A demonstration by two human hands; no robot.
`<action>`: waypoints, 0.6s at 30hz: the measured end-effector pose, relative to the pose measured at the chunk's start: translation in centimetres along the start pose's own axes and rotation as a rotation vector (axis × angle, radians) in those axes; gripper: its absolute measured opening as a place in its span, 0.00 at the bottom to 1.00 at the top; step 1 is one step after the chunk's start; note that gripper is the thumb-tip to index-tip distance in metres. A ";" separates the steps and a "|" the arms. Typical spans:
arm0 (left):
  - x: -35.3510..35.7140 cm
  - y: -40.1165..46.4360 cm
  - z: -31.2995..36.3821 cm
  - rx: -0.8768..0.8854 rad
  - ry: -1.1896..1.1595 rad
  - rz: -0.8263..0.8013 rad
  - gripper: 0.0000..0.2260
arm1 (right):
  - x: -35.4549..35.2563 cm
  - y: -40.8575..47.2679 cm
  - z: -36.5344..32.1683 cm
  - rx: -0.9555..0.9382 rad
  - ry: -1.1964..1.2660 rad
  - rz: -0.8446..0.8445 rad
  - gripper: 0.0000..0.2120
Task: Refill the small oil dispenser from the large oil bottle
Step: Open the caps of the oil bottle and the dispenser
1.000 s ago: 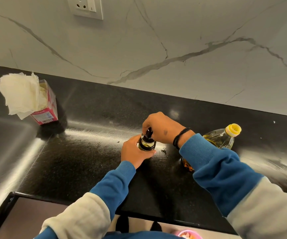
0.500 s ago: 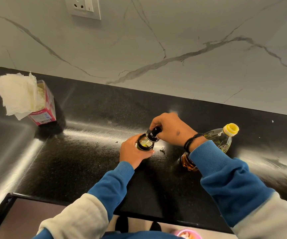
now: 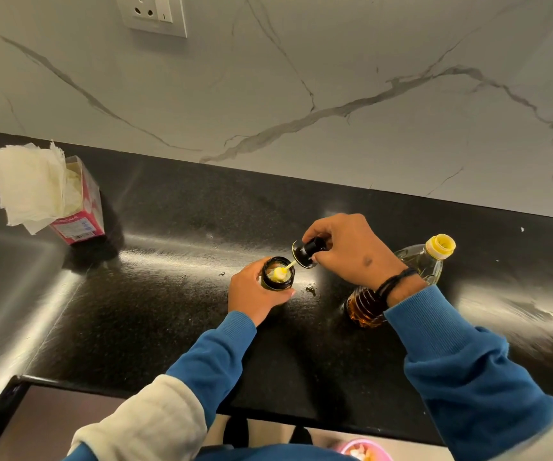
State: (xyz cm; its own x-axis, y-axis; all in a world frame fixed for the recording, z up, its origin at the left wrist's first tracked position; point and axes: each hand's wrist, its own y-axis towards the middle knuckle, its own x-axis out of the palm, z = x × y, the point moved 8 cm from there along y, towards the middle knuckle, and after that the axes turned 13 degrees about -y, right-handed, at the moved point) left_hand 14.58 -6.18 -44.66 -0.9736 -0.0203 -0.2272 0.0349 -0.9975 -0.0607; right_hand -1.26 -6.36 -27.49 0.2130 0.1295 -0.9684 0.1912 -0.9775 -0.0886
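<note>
- A black counter [image 3: 168, 294] runs below a marble-veined wall, with a tissue box [image 3: 75, 207] at the far left.
- The left hand [image 3: 255, 294] is wrapped round the dispenser [image 3: 277, 277], which stands upright on the counter with its mouth open.
- The right hand [image 3: 345, 251] pinches the black pump top [image 3: 306, 252], tilted, its pale tube [image 3: 285, 269] hanging over the mouth.
- The big bottle [image 3: 414, 264] stands just right, yellow cap [image 3: 440, 246] on, partly hidden by the wrist.
- Opening looks done; uncapping, pouring and reclosing remain. The oil level inside is unclear.
</note>
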 end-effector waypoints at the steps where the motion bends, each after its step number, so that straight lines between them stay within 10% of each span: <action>1: 0.0 0.0 0.0 0.000 -0.001 -0.001 0.35 | 0.0 -0.2 0.1 0.006 0.007 0.009 0.16; 18: -0.1 0.2 -0.4 -0.021 0.012 -0.004 0.35 | 0.7 -2.3 0.6 0.032 -0.027 0.085 0.16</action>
State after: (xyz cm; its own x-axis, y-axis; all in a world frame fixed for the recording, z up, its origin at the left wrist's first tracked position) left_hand 14.77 -6.34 -45.01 -0.9711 -0.0152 -0.2384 0.0357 -0.9960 -0.0821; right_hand -2.09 -4.14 -28.11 0.2009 0.0420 -0.9787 0.1432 -0.9896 -0.0131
